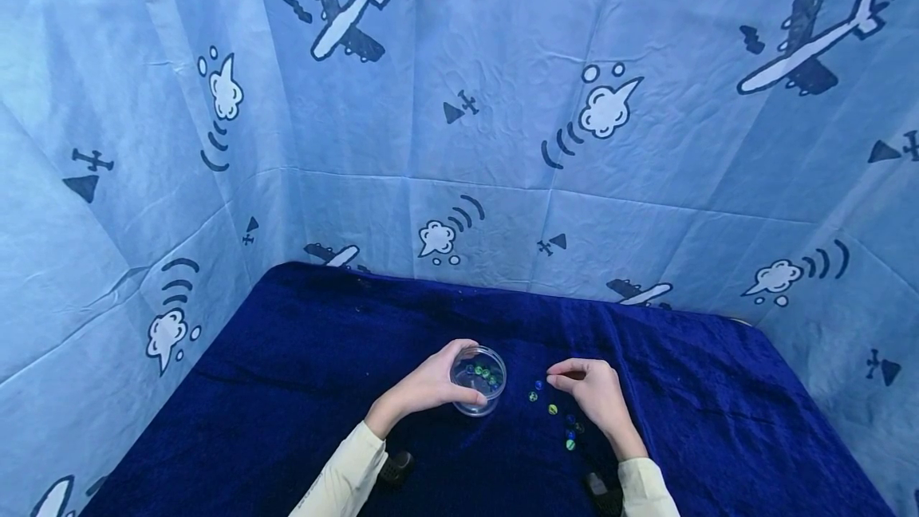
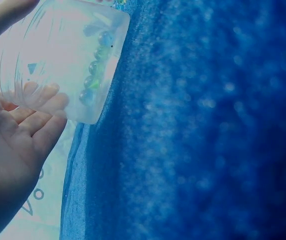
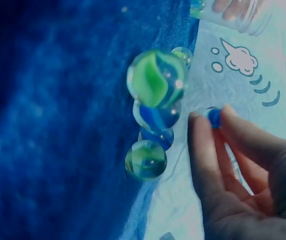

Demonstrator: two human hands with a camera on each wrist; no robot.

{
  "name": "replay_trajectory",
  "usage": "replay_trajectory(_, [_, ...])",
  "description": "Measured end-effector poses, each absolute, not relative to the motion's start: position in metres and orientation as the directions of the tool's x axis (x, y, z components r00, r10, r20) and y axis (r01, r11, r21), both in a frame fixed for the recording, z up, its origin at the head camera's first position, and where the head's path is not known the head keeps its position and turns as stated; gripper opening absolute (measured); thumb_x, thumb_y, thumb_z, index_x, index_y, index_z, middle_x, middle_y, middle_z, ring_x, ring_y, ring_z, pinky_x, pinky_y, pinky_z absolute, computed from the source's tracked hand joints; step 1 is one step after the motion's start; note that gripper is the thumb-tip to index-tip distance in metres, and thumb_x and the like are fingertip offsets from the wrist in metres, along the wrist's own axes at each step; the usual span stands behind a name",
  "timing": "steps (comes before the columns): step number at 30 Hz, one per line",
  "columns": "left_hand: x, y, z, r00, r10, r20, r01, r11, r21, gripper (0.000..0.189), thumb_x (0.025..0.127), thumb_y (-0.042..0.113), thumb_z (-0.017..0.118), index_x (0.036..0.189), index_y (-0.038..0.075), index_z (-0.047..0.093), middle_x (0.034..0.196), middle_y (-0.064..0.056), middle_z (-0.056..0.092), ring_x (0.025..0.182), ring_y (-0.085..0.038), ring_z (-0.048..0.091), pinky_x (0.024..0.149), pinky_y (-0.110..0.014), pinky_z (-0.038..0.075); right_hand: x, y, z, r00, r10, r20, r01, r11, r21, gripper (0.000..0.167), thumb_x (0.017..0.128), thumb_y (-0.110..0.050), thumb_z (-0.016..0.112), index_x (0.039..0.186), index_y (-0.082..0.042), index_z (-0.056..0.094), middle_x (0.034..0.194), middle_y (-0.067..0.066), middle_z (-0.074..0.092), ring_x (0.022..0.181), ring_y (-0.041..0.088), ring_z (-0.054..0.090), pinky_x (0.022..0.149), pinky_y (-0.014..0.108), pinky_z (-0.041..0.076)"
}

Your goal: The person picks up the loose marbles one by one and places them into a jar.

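My left hand (image 1: 431, 381) grips a clear round plastic jar (image 1: 477, 407), thumb on one side and fingers around the other. Its mouth is tilted towards the head camera. Several green and blue glass marbles (image 2: 94, 67) lie along the jar's bottom. To the right of the jar, my right hand (image 1: 594, 393) pinches a blue marble (image 3: 214, 118) between thumb and forefinger. Other marbles lie loose on the cloth near it: a blue one (image 1: 538, 384) by the fingertips, a yellow-green one (image 1: 553, 409), and a green one (image 1: 570, 445) grouped with blue ones.
A dark blue velvet cloth (image 1: 287, 389) covers the table. Light blue curtains (image 1: 502, 142) printed with planes and clouds stand behind it and at the sides. Dark wrist devices (image 1: 397, 467) show beneath the sleeves.
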State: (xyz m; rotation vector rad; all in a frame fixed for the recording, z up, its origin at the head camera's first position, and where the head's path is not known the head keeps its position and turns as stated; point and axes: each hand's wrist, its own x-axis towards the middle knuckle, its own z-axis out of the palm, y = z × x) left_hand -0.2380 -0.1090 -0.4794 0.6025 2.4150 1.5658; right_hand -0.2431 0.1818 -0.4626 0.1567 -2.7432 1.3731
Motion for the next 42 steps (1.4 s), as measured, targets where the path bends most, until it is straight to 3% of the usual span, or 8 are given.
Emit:
replay_trajectory(13, [-0.238, -0.108, -0.477, -0.899, 0.435, 0.043, 0.221, 0.367, 0.904, 0.086, 0.083, 0.035, 0.084, 0.153, 0.008, 0.043, 0.15, -0.01, 0.052, 0.14, -0.025, 0.048, 0.116, -0.048, 0.038, -0.23, 0.165, -0.433, -0.989, -0.035, 0.145, -0.142, 0.519, -0.843, 0.011, 0.09, -0.008, 0.08, 0.099, -0.002, 0.081, 0.1, 0.009, 0.078, 0.084, 0.011, 0.07, 0.072, 0.022, 0.053])
replay_trajectory(28, [-0.237, -0.108, -0.477, -0.902, 0.431, 0.043, 0.22, 0.37, 0.902, 0.084, 0.083, 0.035, 0.084, 0.151, 0.008, 0.044, 0.147, -0.011, 0.054, 0.135, -0.027, 0.052, 0.114, -0.049, 0.039, -0.212, 0.124, -0.424, -0.971, -0.134, 0.2, -0.238, 0.399, -0.886, 0.008, 0.087, -0.007, 0.083, 0.095, -0.003, 0.081, 0.095, 0.005, 0.076, 0.078, 0.011, 0.067, 0.066, 0.022, 0.052])
replay_trajectory(32, [-0.237, -0.108, -0.477, -0.899, 0.436, 0.05, 0.227, 0.366, 0.903, 0.082, 0.083, 0.034, 0.083, 0.151, 0.008, 0.044, 0.146, -0.013, 0.054, 0.133, -0.028, 0.053, 0.113, -0.05, 0.04, -0.21, 0.118, -0.426, -0.966, -0.147, 0.21, -0.251, 0.373, -0.893, 0.007, 0.087, -0.006, 0.083, 0.093, -0.004, 0.081, 0.093, 0.004, 0.076, 0.081, 0.011, 0.067, 0.07, 0.022, 0.053])
replay_trajectory(42, [-0.236, -0.109, -0.476, -0.897, 0.438, 0.064, 0.241, 0.362, 0.9, 0.084, 0.083, 0.033, 0.083, 0.151, 0.006, 0.043, 0.146, -0.014, 0.054, 0.131, -0.028, 0.054, 0.112, -0.048, 0.042, -0.209, 0.106, -0.434, -0.961, -0.17, 0.216, -0.268, 0.395, -0.879, 0.006, 0.086, -0.002, 0.082, 0.091, -0.005, 0.081, 0.089, 0.001, 0.076, 0.08, 0.011, 0.067, 0.071, 0.023, 0.054])
